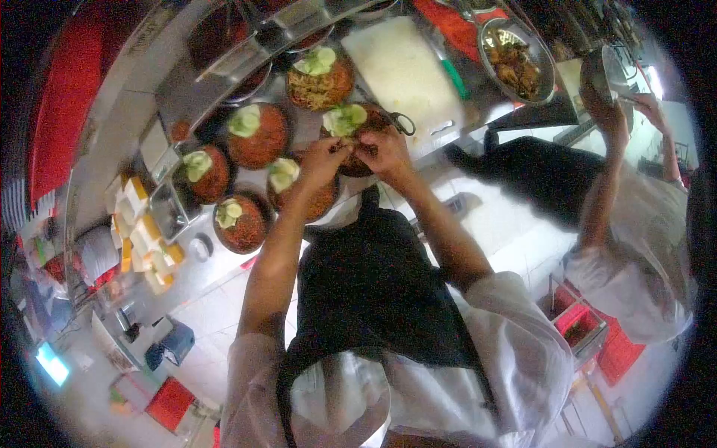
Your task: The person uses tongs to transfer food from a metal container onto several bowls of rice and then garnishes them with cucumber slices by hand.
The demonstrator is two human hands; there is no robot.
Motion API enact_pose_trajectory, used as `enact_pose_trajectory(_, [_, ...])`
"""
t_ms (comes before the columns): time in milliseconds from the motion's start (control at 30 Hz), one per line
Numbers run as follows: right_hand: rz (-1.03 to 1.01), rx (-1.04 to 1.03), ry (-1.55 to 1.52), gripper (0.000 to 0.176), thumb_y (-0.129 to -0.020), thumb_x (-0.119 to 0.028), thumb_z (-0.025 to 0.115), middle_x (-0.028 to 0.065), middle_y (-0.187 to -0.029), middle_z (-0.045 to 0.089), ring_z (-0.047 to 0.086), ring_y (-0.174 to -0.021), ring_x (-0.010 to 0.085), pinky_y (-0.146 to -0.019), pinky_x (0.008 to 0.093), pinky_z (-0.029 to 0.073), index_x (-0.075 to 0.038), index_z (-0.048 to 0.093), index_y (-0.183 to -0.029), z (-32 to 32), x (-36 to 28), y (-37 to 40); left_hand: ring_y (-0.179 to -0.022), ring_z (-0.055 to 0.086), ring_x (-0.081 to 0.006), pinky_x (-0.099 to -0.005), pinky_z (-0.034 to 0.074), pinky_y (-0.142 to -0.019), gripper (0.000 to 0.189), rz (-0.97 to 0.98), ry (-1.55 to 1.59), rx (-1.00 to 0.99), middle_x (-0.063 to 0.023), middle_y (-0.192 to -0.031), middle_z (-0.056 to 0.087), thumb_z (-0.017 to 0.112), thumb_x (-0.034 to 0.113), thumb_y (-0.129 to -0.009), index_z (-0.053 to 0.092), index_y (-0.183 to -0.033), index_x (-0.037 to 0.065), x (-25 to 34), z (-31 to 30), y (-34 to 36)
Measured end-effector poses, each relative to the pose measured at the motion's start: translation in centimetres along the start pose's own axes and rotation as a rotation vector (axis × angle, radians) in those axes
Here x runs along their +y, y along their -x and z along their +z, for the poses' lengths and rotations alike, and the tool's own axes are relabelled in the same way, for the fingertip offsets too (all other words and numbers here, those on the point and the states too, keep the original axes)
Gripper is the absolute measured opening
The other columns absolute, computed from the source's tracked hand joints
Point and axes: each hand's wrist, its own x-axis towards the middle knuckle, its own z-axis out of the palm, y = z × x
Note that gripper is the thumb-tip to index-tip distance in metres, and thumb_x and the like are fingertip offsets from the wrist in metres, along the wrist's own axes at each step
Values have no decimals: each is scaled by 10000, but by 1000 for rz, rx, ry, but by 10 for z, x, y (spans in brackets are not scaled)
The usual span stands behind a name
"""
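The left hand [326, 162] and right hand [381, 151] meet over the near edge of a round plate of reddish-brown food topped with pale green slices [345, 119]; the fingers of both pinch narrowly together, though whether they grip anything is too blurred to tell; the plate lies on the metal counter [196, 257], just beside a white rectangular cutting board [407, 71], among similar garnished plates.

Narrow gaps among 6 dishes [258, 143] (black loop [412, 126] near board [407, 69])
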Motion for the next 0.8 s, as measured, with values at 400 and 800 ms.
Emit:
enact_pose_trajectory(400, [63, 29, 429, 200, -795, -313, 761, 50, -988, 723, 597, -1059, 338, -919, 510, 441, -157, 753, -921, -24, -14, 27, -1106, 618, -366, -438, 470, -970, 368, 97, -289, 151, -226, -1185, 633, 659, 316, -948, 688, -1144, 6, -7, 8, 1])
enact_pose_trajectory(800, [314, -22, 37, 147, -802, -284, 731, 52, -1011, 746, 619, -1042, 356, -883, 537, 465, -181, 770, -899, 1, 5, -15, -917, 697, -248, -366, 533, -827, 349, 40, 20, 110, -148, -1000, 727, 724, 243, -901, 670, -1153, 8, -6, -1, 8])
